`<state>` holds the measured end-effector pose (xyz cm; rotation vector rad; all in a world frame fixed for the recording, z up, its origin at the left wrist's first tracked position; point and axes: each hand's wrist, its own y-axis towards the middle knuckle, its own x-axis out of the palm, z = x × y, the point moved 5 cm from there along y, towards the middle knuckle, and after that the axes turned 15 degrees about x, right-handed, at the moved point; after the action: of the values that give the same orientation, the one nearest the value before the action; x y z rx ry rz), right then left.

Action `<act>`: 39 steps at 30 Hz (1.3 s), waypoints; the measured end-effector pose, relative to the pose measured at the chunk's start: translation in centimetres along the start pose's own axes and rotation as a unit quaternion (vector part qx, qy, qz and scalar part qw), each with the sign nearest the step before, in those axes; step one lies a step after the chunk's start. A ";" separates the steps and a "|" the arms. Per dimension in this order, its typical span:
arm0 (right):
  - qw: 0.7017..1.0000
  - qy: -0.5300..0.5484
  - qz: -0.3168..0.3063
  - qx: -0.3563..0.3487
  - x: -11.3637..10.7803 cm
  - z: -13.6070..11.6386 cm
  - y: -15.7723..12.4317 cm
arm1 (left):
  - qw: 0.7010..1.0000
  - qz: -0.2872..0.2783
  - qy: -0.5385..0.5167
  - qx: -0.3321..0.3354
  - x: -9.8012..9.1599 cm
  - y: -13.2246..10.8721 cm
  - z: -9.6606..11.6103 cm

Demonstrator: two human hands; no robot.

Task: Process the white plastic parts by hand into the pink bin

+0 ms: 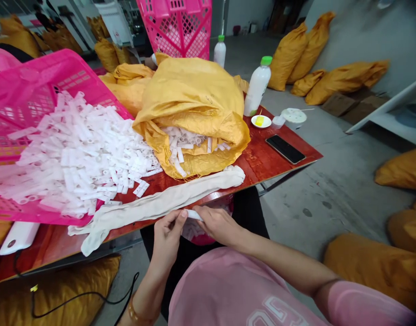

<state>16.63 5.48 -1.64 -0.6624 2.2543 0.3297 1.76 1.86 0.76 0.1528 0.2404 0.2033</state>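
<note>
Between my two hands, just off the table's front edge, is a short white plastic tube (194, 215). The fingers and thumb of my left hand (170, 228) pinch its left end. My right hand (216, 222) is closed around the other end, hiding part of it. Under my hands, in my lap, a pink container with white pieces partly shows. A heap of similar white tubes (92, 149) spills from a tipped pink basket (67, 68) at the left. More tubes lie in the mouth of a yellow woven sack (194, 90). A rolled off-white cloth (167, 197) lies along the table edge.
On the red table (258, 158) are a black phone (285, 149), a small dish (267, 122) with something yellow, and a green-capped bottle (257, 88). A white device (19, 237) with a black cord lies at the left. Filled yellow sacks (374, 267) stand on the floor.
</note>
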 end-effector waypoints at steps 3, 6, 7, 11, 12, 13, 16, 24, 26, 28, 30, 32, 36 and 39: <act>1.000 0.016 0.000 0.005 0.3 0.1 -0.2 | 1.000 0.006 0.002 -0.007 0.3 -0.5 -0.2; 0.980 0.171 -0.095 0.020 -0.1 0.1 0.0 | 0.999 -0.039 0.021 0.019 0.2 -0.5 -0.1; 0.968 0.213 -0.129 0.027 -0.3 0.1 0.1 | 0.997 -0.065 0.035 0.038 0.1 -0.5 0.0; 0.958 0.223 -0.181 0.013 -1.9 -0.1 0.9 | 0.974 -0.163 0.098 0.119 -0.4 -0.3 0.5; 0.962 0.201 -0.185 -0.001 -2.3 -0.2 1.1 | 0.969 -0.182 0.104 0.128 -0.5 -0.3 0.6; 0.965 0.179 -0.191 -0.014 -2.6 -0.3 1.3 | 0.966 -0.200 0.105 0.129 -0.5 -0.3 0.7; 0.963 0.137 -0.229 -0.039 -3.0 -0.5 1.6 | 0.959 -0.249 0.087 0.105 -0.3 -0.5 0.8; 0.925 0.229 -0.302 -0.033 -1.8 0.6 2.0 | 0.964 -0.266 0.009 0.019 -0.1 -0.9 0.0; 0.909 0.258 -0.327 -0.006 -1.4 0.9 2.0 | 0.962 -0.271 0.008 0.016 -0.1 -1.0 -0.2; 0.890 0.289 -0.353 0.020 -1.0 0.9 2.0 | 0.961 -0.275 0.010 0.015 -0.1 -1.2 -0.4; 0.881 0.304 -0.362 0.033 -0.7 0.8 2.1 | 0.961 -0.275 0.018 0.019 -0.1 -1.2 -0.5; 0.888 0.300 -0.346 0.038 -0.4 0.6 2.2 | 0.961 -0.273 0.030 0.033 -0.1 -1.2 -0.4; 0.888 0.333 -0.305 0.085 0.8 0.8 1.7 | 0.956 -0.279 0.051 0.079 -0.5 -0.9 -0.2; 0.833 0.422 -0.336 0.126 2.1 1.2 0.4 | 0.955 -0.266 0.067 0.117 -0.5 -1.1 -0.3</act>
<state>15.89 5.55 -3.92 -1.6123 2.5509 -0.7433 1.41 0.76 0.43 0.3040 0.4312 -0.3545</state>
